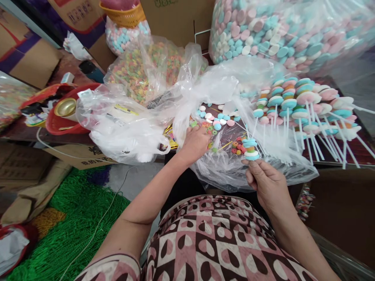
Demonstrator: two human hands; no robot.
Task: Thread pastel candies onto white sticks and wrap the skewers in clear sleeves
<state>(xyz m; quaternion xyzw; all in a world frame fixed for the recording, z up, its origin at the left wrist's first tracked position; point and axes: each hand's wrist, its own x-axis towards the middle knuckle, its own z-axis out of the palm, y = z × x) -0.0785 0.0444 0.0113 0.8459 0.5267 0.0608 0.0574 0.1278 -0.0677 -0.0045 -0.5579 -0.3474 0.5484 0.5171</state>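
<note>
My right hand point(268, 183) is closed around a stick that carries a short stack of candy discs point(250, 148), blue, white, green and orange. My left hand point(195, 143) reaches onto the clear plastic sheet point(222, 171), knuckles up and fingers curled down among small coloured ring candies point(211, 130); what its fingertips hold is hidden. Loose pastel candy discs point(215, 117) lie just beyond it. A pile of finished candy sticks point(304, 107) with white stems lies to the right on the plastic.
A big clear bag of pastel discs point(281, 31) stands at the back right, a bag of coloured rings point(140, 70) behind the crumpled plastic bags point(123, 121). A red basket point(63, 113) sits at left. Cardboard boxes point(32, 58) and a green mesh heap point(73, 218) are on the left.
</note>
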